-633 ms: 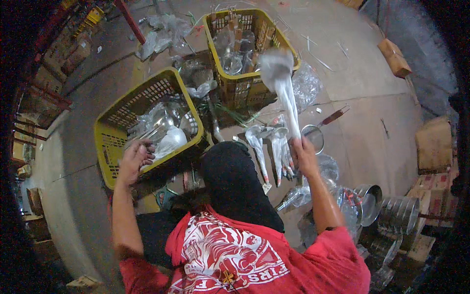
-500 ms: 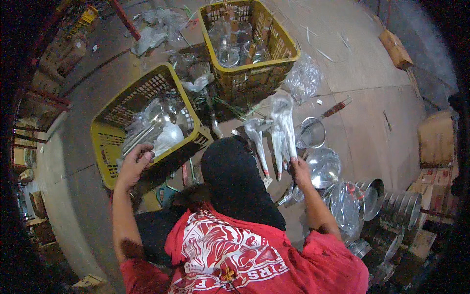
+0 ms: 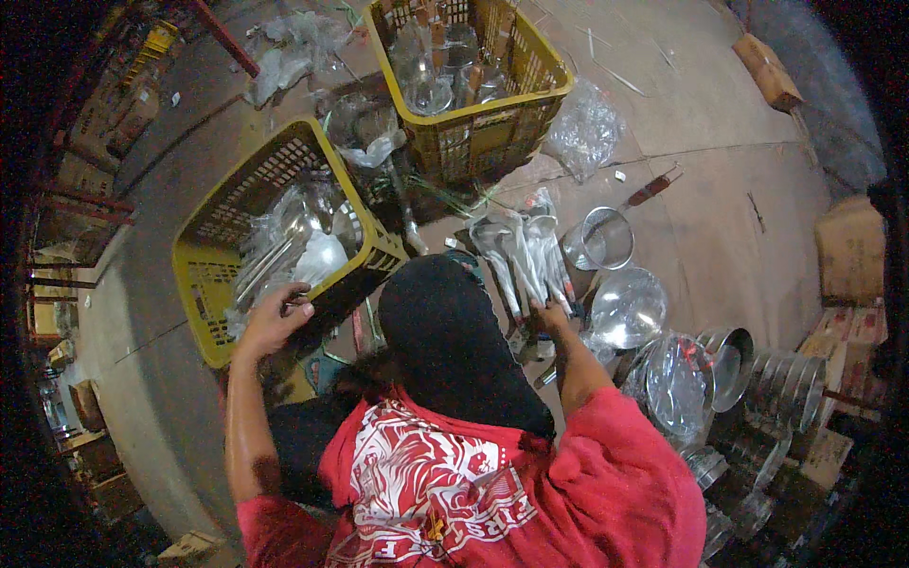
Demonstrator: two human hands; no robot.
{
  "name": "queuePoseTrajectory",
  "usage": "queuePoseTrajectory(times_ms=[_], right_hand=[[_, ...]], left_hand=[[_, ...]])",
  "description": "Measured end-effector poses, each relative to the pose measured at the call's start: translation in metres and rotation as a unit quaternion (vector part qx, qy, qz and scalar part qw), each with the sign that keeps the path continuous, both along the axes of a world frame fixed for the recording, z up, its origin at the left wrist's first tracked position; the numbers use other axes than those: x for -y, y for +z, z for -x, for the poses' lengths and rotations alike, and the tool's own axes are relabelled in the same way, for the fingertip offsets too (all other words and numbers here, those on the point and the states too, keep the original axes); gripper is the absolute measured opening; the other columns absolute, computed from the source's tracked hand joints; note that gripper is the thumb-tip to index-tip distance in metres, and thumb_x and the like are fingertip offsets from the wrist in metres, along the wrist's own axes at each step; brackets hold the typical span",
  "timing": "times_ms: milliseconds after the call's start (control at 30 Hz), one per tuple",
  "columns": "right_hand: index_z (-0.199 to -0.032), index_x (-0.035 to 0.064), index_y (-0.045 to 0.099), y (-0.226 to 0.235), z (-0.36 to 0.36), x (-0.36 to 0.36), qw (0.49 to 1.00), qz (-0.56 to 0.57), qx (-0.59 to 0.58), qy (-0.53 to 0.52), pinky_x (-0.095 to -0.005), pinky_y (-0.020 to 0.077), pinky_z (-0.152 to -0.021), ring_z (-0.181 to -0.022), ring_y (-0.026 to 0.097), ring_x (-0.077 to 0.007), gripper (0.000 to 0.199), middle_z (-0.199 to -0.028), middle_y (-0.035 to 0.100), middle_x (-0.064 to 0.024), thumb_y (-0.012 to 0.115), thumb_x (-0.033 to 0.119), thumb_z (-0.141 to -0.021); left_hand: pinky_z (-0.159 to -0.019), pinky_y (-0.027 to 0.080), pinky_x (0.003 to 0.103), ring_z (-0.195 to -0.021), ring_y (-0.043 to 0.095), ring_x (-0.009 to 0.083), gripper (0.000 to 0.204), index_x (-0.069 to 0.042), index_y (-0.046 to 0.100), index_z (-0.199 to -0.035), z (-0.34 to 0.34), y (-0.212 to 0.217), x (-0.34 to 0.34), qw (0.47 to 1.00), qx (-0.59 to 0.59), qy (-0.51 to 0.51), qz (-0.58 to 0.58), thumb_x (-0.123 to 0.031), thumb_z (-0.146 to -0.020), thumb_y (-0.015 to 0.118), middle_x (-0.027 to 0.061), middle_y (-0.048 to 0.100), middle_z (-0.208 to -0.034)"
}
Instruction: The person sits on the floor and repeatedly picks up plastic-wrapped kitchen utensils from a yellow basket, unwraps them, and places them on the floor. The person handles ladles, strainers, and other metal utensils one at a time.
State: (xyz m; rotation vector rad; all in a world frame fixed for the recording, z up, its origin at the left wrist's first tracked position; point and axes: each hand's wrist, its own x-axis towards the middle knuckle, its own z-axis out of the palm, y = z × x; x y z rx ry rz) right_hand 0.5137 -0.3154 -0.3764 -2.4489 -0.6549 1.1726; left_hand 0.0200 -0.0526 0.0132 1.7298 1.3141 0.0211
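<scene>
My right hand (image 3: 554, 320) closes round the handle end of a plastic-wrapped ladle (image 3: 537, 257), low over the floor right of my knee. Alongside lie more wrapped utensils (image 3: 492, 248), heads pointing away from me; the clear wrapping blurs their shapes. My left hand (image 3: 275, 322) hovers at the near edge of the left yellow crate (image 3: 204, 308), its thumb apart from loosely bent fingers and nothing in it. Inside that crate, metal utensils with long handles (image 3: 275, 260) and a white plastic-covered piece (image 3: 324, 257) lie in crumpled plastic.
A second yellow crate (image 3: 483, 142) holds metal utensils with brown handles. On the right are a metal strainer-like cup (image 3: 603, 239) with a brown handle, a shiny round pan (image 3: 628, 308) and stacked metal bowls (image 3: 786, 388). Crumpled plastic (image 3: 587, 128) and cardboard boxes (image 3: 847, 248) lie farther out.
My right hand has moved left and lowered the wrapped ladle in among the others, which now lie in a tighter row. My left hand stays near the crate edge.
</scene>
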Motion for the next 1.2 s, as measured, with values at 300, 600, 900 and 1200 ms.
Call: queuePoseTrajectory(times_ms=[300, 600, 900, 1200], right_hand=[[-0.11, -0.003, 0.066, -0.039, -0.019, 0.041, 0.996, -0.019, -0.037, 0.083, -0.0407, 0.0521, -0.076, -0.082, 0.069, -0.0302, 0.045, -0.093, 0.07, -0.0168, 0.071, 0.032, -0.083], [-0.119, 0.0011, 0.061, 0.094, -0.015, 0.015, 0.971, -0.151, -0.135, -0.126, -0.0293, 0.0478, -0.052, -0.063, 0.062, -0.0167, 0.029, -0.086, 0.067, -0.0086, 0.061, 0.017, -0.094], [-0.128, 0.0003, 0.058, 0.241, 0.002, -0.093, 0.956, -0.191, -0.209, 0.079, -0.0304, 0.0505, -0.082, -0.101, 0.062, -0.0195, 0.034, -0.118, 0.065, -0.0088, 0.06, 0.015, -0.097], [-0.129, 0.0011, 0.054, 0.214, 0.002, 0.085, 0.937, 0.032, -0.348, 0.006, -0.0354, 0.0512, -0.091, -0.105, 0.061, -0.0218, 0.046, -0.115, 0.065, -0.0116, 0.066, 0.008, -0.085]], left_hand=[[-0.097, 0.045, 0.036, -0.108, 0.059, 0.0219, 0.054, -0.004, 0.058, -0.127, 0.011, -0.011, 0.002, 0.999, 0.015, 0.019, 0.031, -0.04, -0.089, 0.07, 0.0117, 0.064, -0.117], [-0.09, 0.05, 0.038, -0.103, 0.064, 0.0271, 0.047, -0.001, 0.06, -0.123, 0.02, -0.001, -0.006, 0.999, -0.035, -0.03, -0.017, -0.034, -0.09, 0.069, 0.0154, 0.067, -0.114], [-0.086, 0.051, 0.043, -0.098, 0.066, 0.0354, 0.035, -0.001, 0.067, -0.11, 0.075, 0.024, -0.047, 0.984, -0.077, 0.012, -0.159, -0.028, -0.087, 0.066, 0.0204, 0.069, -0.106], [-0.087, 0.053, 0.043, -0.097, 0.068, 0.035, 0.036, -0.005, 0.07, -0.112, 0.091, -0.065, -0.063, 0.989, -0.093, -0.02, -0.115, -0.02, -0.08, 0.064, 0.0185, 0.071, -0.107]])
